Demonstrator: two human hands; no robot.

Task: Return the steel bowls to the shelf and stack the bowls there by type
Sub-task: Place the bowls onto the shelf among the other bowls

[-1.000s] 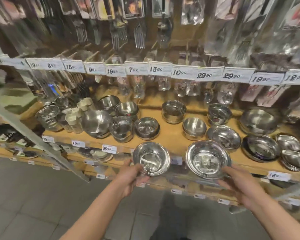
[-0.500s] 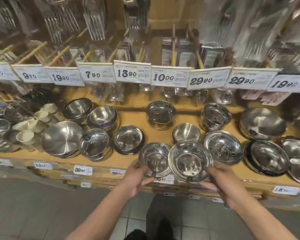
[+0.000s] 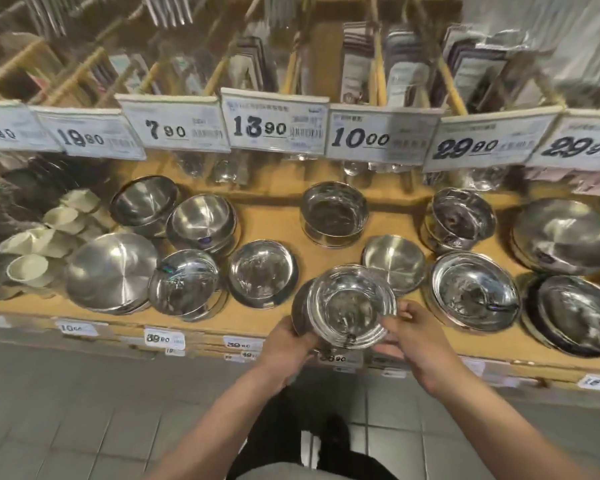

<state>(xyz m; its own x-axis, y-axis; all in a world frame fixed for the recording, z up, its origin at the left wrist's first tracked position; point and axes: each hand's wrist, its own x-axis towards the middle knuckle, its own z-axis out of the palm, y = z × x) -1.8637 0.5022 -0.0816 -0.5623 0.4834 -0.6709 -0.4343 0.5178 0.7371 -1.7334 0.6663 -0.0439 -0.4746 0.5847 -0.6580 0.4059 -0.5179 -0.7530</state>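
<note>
Over the near edge of the wooden shelf [image 3: 264, 317], the right hand [image 3: 418, 337] grips the upper steel bowl [image 3: 350, 306], which sits in the lower steel bowl [image 3: 299, 311] gripped by the left hand [image 3: 284, 344]. Both hands' fingers curl around the rims.

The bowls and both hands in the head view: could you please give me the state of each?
Upper bowl: nested in the lower bowl, held.
Lower bowl: held, mostly hidden.
Left hand: grips the lower bowl.
Right hand: holds the upper bowl's rim.
Shelf: carries other steel bowls, several stacked.
</note>
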